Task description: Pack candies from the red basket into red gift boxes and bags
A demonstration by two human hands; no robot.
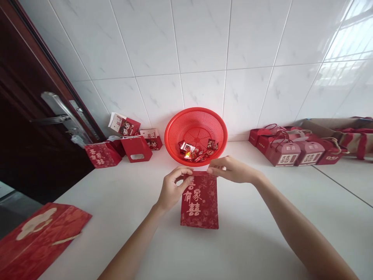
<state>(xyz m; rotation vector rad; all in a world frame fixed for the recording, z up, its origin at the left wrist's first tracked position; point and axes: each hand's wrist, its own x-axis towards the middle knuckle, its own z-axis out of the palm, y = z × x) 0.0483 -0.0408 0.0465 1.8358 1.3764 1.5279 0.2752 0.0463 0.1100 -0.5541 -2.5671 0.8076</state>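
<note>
A red paper gift box (201, 204) with pale Chinese characters and a floral print stands on the white table in front of me. My left hand (174, 186) pinches the left end of its top edge between thumb and fingers. At the right end of that edge, my right hand (229, 169) is closed on the box's top with bent fingers. Just behind the box, a red mesh basket (196, 116) leans against the wall, holding several small red-wrapped candies (199, 153) at its bottom.
Several red boxes (136, 148) stand at the back left, near a dark door (26, 97). More handled gift boxes (287, 151) and an open carton (317, 128) line the back right. A large red paper bag (43, 237) lies at the front left.
</note>
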